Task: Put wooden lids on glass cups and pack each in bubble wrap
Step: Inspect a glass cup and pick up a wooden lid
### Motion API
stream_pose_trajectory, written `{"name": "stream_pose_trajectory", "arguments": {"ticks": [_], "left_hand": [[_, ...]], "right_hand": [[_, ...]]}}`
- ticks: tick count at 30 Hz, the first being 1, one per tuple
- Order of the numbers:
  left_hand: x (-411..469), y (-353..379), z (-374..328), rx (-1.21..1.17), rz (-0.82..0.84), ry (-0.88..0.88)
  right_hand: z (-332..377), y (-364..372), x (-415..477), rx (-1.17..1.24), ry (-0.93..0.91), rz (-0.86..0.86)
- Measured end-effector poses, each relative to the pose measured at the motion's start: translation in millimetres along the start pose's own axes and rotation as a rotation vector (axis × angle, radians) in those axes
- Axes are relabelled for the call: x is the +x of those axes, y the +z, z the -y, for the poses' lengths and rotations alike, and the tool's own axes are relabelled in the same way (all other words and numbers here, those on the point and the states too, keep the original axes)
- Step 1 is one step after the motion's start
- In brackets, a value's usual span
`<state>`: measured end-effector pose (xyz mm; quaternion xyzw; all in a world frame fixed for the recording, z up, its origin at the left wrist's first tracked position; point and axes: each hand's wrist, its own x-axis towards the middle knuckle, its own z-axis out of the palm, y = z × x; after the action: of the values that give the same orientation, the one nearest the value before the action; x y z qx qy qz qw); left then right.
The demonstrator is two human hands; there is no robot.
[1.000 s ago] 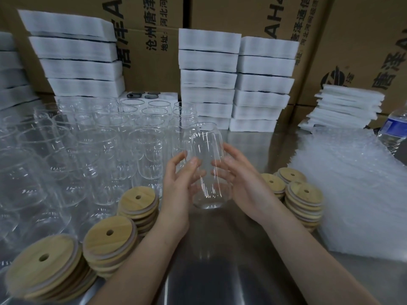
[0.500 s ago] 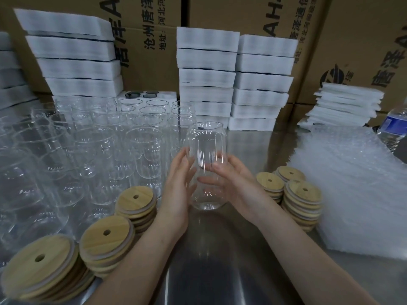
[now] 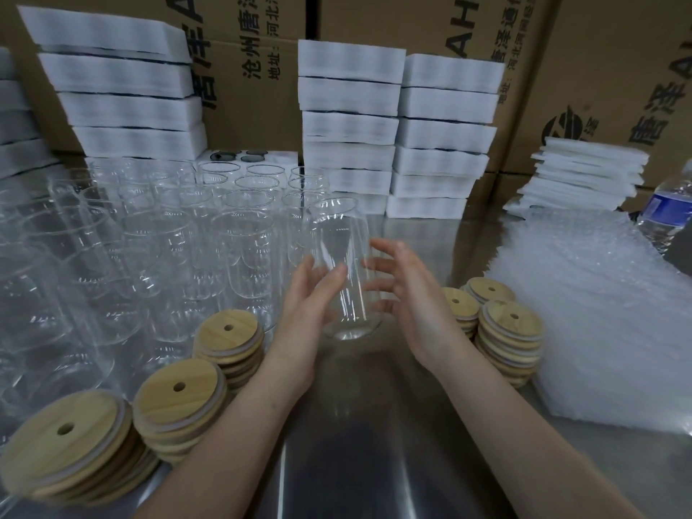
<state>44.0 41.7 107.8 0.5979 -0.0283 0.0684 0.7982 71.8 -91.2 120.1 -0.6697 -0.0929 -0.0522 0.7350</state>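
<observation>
- We were at the first step. One glass cup (image 3: 350, 301) stood a little apart from the rest, and it had no lid on yet.
- The cup stood upright on the shiny metal surface (image 3: 359, 425), right in front of us. The big crowd of other cups (image 3: 168, 237) was just beside it on the left.
- Our left hand (image 3: 307, 305) was open, with its fingers (image 3: 329, 275) straight and a little apart. The tips seemed to touch the near side of the cup.
- Our right hand (image 3: 412, 297) was open too, with its fingers spread. Some of them showed through the glass, so they were round its far side. We could not tell if they touched it, as the picture was blurry there.
- Neither hand pinched or squeezed the cup.
- The next move, we thought, called for a wooden lid. The left stack of lids (image 3: 228, 331) lay by our left wrist. The right stack of lids (image 3: 511, 320) lay by our right hand.
- One hand would have to hold the cup steady. The other would set a lid flat on the rim and push it down.
- After that would come the bubble wrap (image 3: 599, 331), a thick pile just past the right stack.
- The cup looked clear, tall and smooth, and it went in a little below its open top. It was empty.
- Glass like that can slip and break, so we judged it needed a soft, careful hold.
</observation>
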Motion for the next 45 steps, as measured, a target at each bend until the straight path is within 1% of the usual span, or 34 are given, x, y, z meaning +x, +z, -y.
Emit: {"name": "stream_pose_trajectory", "arguments": {"ticks": [5, 9, 11, 15, 18, 20, 23, 26, 28, 30, 32, 34, 37, 39, 42, 45], "left_hand": [[4.2, -9.7, 1.3, -0.171, 0.021, -0.085], [5.2, -10.0, 0.4, -0.28, 0.094, -0.104], [4.2, -8.7, -1.6, -0.32, 0.157, -0.093], [3.2, -10.6, -1.9, -0.312, 0.235, -0.079], [1.2, -10.3, -2.7, -0.331, 0.27, -0.075], [2.1, -9.3, -3.0, -0.319, 0.22, -0.062], [2.6, -6.9, -4.5, -0.253, 0.096, -0.02], [1.3, -6.9, -6.5, -0.165, -0.029, 0.109], [-0.5, -6.1, -7.4, -0.081, -0.075, 0.175], [-2.2, -3.4, -6.3, -0.017, -0.054, 0.181], [-3.5, -1.2, -4.8, -0.004, 0.023, 0.151], [-1.2, -2.1, -2.1, 0.005, 0.068, 0.106], [1.6, -6.0, -0.5, 0.023, 0.076, 0.001], [2.5, -8.1, -0.3, -0.058, 0.088, -0.058], [2.3, -9.0, -2.0, -0.187, 0.163, -0.092], [1.9, -10.5, -3.4, -0.217, 0.22, -0.12]], "right_hand": [[1.3, -1.9, -2.6, 0.095, -0.028, 0.028], [5.1, -3.4, -3.2, 0.175, 0.03, 0.052], [7.6, -4.0, -2.4, 0.212, 0.083, 0.122], [4.4, -7.1, -2.1, 0.159, 0.228, 0.359], [1.1, -6.4, -2.2, 0.217, 0.264, 0.451], [0.2, -5.9, -1.9, 0.248, 0.27, 0.445], [-0.7, -6.4, -1.2, 0.281, 0.23, 0.389], [-3.6, -6.2, -0.4, 0.238, 0.153, 0.242], [-5.9, -4.9, 0.1, 0.203, 0.103, 0.152], [-8.2, -4.7, 0.1, 0.115, 0.065, 0.106], [-9.3, -5.9, 0.3, 0.021, 0.041, 0.089], [-8.6, -6.8, 0.2, -0.004, 0.022, 0.095], [-4.1, -8.5, 2.0, 0.063, 0.036, 0.087], [-3.0, -10.6, 4.0, 0.131, 0.049, 0.095], [-3.0, -13.7, 4.5, 0.21, 0.031, 0.132], [-2.7, -16.2, 4.3, 0.241, 0.009, 0.158]]}}
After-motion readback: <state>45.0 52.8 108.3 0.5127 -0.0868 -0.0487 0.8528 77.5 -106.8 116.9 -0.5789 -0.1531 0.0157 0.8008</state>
